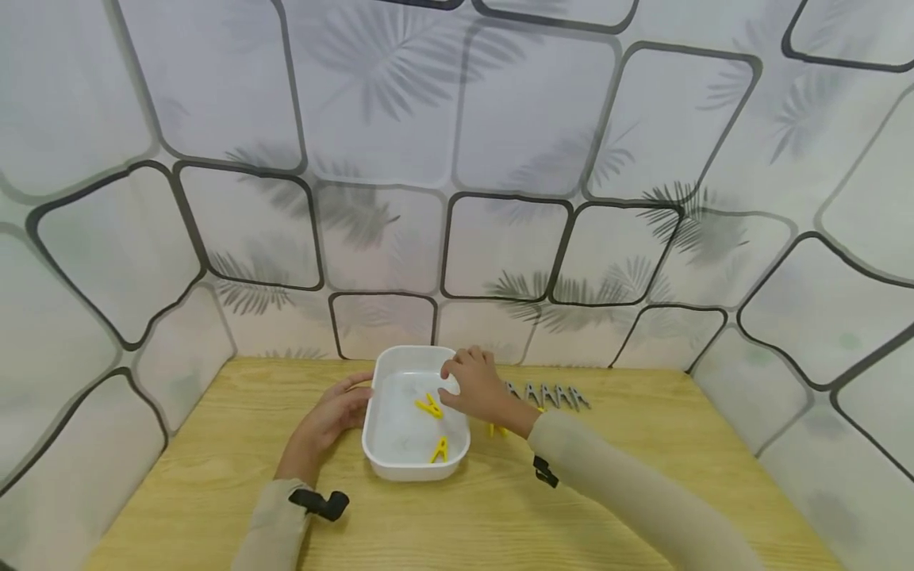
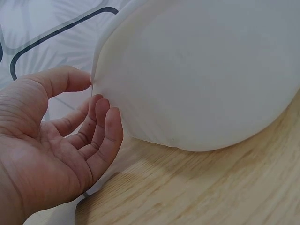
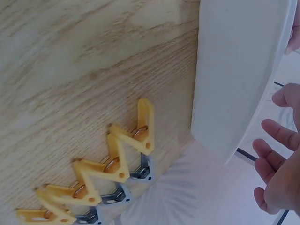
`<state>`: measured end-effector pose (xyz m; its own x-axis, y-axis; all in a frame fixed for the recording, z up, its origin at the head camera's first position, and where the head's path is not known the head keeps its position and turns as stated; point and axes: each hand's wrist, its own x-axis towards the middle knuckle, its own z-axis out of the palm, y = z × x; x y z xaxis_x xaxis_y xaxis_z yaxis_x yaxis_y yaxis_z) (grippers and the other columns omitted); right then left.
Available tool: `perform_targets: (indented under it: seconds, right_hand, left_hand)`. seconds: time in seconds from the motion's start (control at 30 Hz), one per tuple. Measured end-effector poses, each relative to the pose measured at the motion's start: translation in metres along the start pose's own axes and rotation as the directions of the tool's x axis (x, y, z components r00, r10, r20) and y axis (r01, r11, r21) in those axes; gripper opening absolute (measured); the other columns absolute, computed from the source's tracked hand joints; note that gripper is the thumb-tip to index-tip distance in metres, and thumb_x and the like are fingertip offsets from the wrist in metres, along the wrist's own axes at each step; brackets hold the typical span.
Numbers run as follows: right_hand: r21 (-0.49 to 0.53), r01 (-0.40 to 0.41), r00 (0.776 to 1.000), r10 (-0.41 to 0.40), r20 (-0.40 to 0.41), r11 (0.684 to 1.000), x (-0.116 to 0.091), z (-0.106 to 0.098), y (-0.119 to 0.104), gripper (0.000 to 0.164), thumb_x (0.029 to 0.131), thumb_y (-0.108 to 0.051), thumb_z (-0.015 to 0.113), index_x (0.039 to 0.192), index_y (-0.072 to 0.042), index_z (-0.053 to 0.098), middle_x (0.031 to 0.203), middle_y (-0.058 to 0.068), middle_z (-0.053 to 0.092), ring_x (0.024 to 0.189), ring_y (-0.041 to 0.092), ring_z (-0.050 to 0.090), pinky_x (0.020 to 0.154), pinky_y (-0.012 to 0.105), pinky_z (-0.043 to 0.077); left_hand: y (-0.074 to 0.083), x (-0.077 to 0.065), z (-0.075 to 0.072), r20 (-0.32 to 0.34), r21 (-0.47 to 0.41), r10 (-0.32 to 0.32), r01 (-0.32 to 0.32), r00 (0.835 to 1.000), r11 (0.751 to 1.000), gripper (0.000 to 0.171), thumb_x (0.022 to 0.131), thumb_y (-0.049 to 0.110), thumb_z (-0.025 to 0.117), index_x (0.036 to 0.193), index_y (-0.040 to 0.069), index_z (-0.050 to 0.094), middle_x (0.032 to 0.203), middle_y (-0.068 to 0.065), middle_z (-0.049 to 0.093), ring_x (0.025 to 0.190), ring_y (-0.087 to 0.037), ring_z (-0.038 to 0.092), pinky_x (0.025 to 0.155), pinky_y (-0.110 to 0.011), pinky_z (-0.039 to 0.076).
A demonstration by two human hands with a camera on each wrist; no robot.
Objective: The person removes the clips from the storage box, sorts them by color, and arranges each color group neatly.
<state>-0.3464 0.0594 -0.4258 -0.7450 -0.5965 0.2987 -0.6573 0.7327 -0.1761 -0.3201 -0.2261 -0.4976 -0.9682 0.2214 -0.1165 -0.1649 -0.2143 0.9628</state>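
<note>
A white plastic basin (image 1: pixel 416 473) stands on the table, holding a yellow clothespin (image 1: pixel 432 407) near its middle and another yellow clothespin (image 1: pixel 440 450) near its front. My left hand (image 1: pixel 332 416) rests against the basin's left side. Its thumb tip is at the rim and its other fingers are loosely bent beside the outer wall. Over the basin's right rim is my right hand (image 1: pixel 480 386), with spread, slightly bent fingers and nothing between them. Beside the basin, several yellow clothespins (image 3: pixel 123 168) stand in a row, partly hidden by my right arm in the head view.
Behind the yellow row is a line of several grey clothespins (image 1: pixel 547 396) at the back of the table. The wooden table (image 1: pixel 628 460) meets a patterned fabric wall (image 1: pixel 385 238) at the back and sides.
</note>
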Motion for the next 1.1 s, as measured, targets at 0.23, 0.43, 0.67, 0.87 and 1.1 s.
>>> perform_targets:
  seconds: [0.23, 0.43, 0.67, 0.87, 1.1]
  right_hand:
    - [-0.108, 0.041, 0.985, -0.023, 0.169, 0.993, 0.018, 0.015, -0.006, 0.03, 0.092, -0.037, 0.073, 0.11, -0.014, 0.071, 0.104, 0.005, 0.058, 0.095, 0.023, 0.041, 0.089, 0.044, 0.033]
    - [-0.242, 0.065, 0.971, -0.005, 0.24, 0.968, 0.024, 0.028, -0.005, 0.038, 0.093, -0.047, 0.07, 0.116, -0.017, 0.07, 0.109, 0.004, 0.059, 0.099, 0.022, 0.042, 0.096, 0.044, 0.034]
    - [-0.308, 0.08, 0.962, 0.008, 0.274, 0.948, 0.027, 0.034, -0.008, 0.038, 0.091, -0.052, 0.071, 0.107, -0.017, 0.071, 0.101, 0.003, 0.059, 0.094, 0.02, 0.04, 0.092, 0.043, 0.034]
    - [-0.365, 0.12, 0.962, -0.018, 0.272, 0.923, 0.029, 0.041, -0.008, 0.036, 0.091, -0.053, 0.07, 0.087, -0.018, 0.064, 0.092, 0.0, 0.055, 0.091, 0.019, 0.04, 0.09, 0.042, 0.037]
    - [-0.368, 0.147, 0.963, -0.047, 0.267, 0.918, 0.031, 0.044, -0.016, 0.033, 0.09, -0.05, 0.071, 0.093, -0.018, 0.071, 0.094, -0.002, 0.058, 0.091, 0.018, 0.043, 0.088, 0.04, 0.037]
  left_hand:
    - [0.0, 0.001, 0.0, 0.007, -0.003, 0.003, -0.003, 1.0, 1.0, 0.057, 0.104, 0.013, 0.056, 0.155, -0.001, 0.033, 0.101, 0.004, 0.077, 0.091, -0.011, 0.072, 0.077, -0.03, 0.059]
    - [0.0, 0.002, 0.0, 0.003, 0.004, 0.001, -0.001, 1.0, 1.0, 0.056, 0.105, 0.011, 0.053, 0.156, -0.002, 0.032, 0.099, 0.005, 0.077, 0.09, -0.011, 0.072, 0.078, -0.029, 0.059]
    - [-0.001, 0.002, 0.0, -0.006, 0.015, -0.003, 0.003, 1.0, 1.0, 0.056, 0.105, 0.011, 0.053, 0.154, -0.003, 0.033, 0.099, 0.004, 0.077, 0.088, -0.012, 0.072, 0.077, -0.03, 0.059]
    - [-0.002, 0.003, 0.001, -0.014, 0.024, 0.003, -0.003, 1.0, 1.0, 0.055, 0.104, 0.012, 0.054, 0.154, -0.003, 0.035, 0.1, 0.003, 0.077, 0.089, -0.011, 0.071, 0.078, -0.03, 0.058]
    - [0.0, 0.003, 0.0, -0.001, 0.021, 0.002, -0.002, 1.0, 1.0, 0.056, 0.105, 0.011, 0.053, 0.155, -0.003, 0.033, 0.099, 0.004, 0.077, 0.089, -0.011, 0.071, 0.077, -0.03, 0.058]
